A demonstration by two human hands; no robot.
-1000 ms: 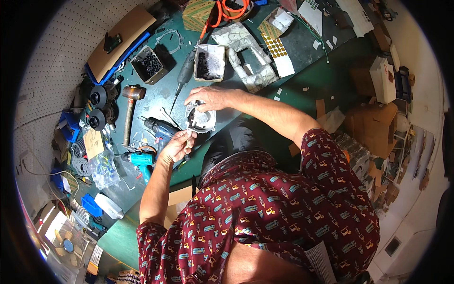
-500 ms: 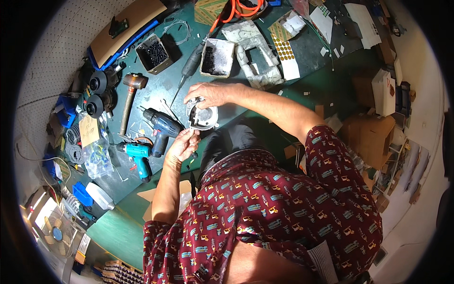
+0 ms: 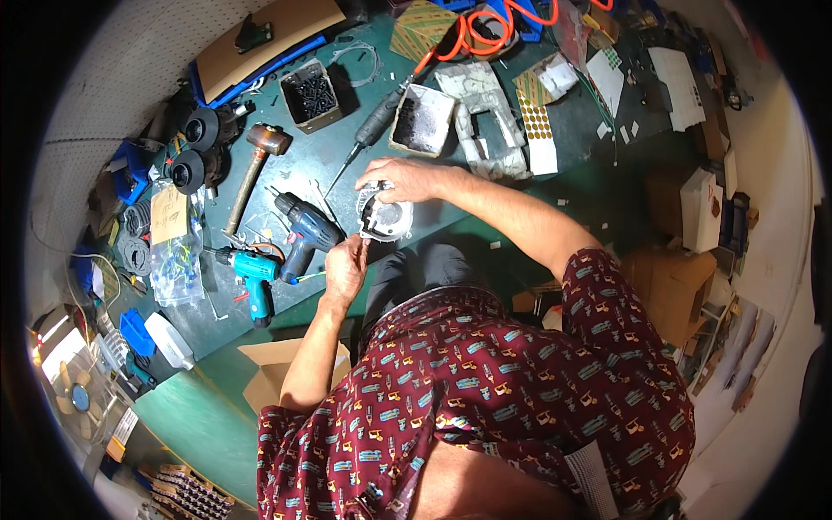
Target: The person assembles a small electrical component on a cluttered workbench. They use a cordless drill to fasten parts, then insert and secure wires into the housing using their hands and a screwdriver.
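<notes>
Head view, bench work with two bare hands. Work in hand: a pale, round housing (image 3: 392,218) with a dark curved channel along its inner left side, held above the near edge of a dark green bench (image 3: 312,156), just in front of the person's thighs. Right hand (image 3: 409,178) reaches over the far side, its bent fingers gripping the upper rim. Left hand (image 3: 347,267) meets the lower-left edge, fingers drawn together; whether they pinch the rim itself or some small part cannot be told. Beside this hand lies a thin yellowish rod (image 3: 310,277)—held or merely resting, unclear.

Progress, as judged: the piece is taken up and steadied, its open face exposed, and handling at the lower edge appears unfinished. No fastener can be made out as seated, and the housing has not been set down. The dark blue drill (image 3: 310,227), the teal drill (image 3: 254,270) and the slim dark driver (image 3: 377,126) lie unheld, near the box of black screws (image 3: 321,120).

Compared with half a second ago: the camera has shifted, so the bench things sit farther right—their mutual arrangement unchanged. Right hand keeps its hold; left hand has rolled, showing more of its back, and the rod is newly visible.
</notes>
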